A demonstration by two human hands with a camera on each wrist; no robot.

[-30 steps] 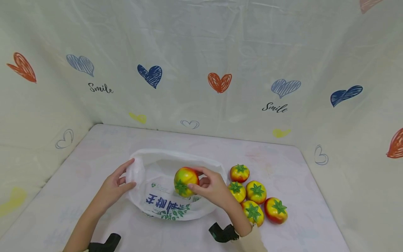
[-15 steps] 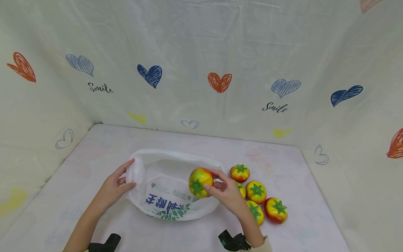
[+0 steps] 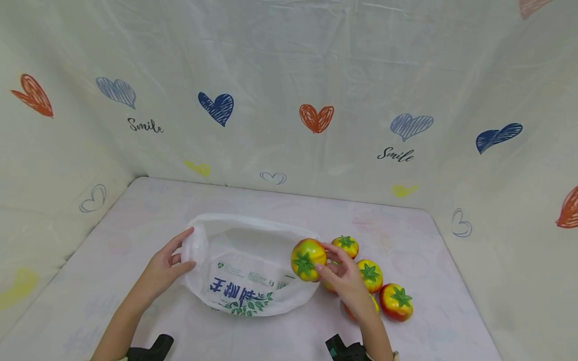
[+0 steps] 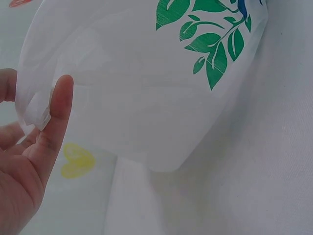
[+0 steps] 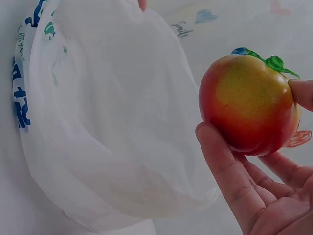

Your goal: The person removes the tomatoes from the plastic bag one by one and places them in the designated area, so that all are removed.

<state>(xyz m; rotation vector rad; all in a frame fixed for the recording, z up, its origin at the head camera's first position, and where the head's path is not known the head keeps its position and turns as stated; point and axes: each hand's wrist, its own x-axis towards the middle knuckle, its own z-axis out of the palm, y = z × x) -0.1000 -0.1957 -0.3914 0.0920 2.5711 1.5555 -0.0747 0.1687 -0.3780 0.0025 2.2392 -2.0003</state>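
Note:
A white plastic bag [image 3: 253, 240] with blue lettering and green leaves lies with its mouth held wide. My left hand [image 3: 164, 268] pinches the bag's left edge; in the left wrist view the thumb [image 4: 61, 103] is on the near side of the film and the fingers behind it. My right hand [image 3: 345, 278] holds a toy tomato [image 3: 308, 260], yellow and red with a green star-shaped leaf, over the bag's right edge. The right wrist view shows this tomato [image 5: 249, 105] between thumb and fingertips, beside the bag mouth.
Several more toy tomatoes [image 3: 396, 302] stand on the white table [image 3: 433, 260] to the right of the bag, some partly behind my right hand. A pale curtain [image 3: 271, 65] with printed hearts encloses the table at the back and sides.
My right hand has moved right with the tomato, from over the middle of the bag to its right edge. My left hand has stayed on the bag's left edge.

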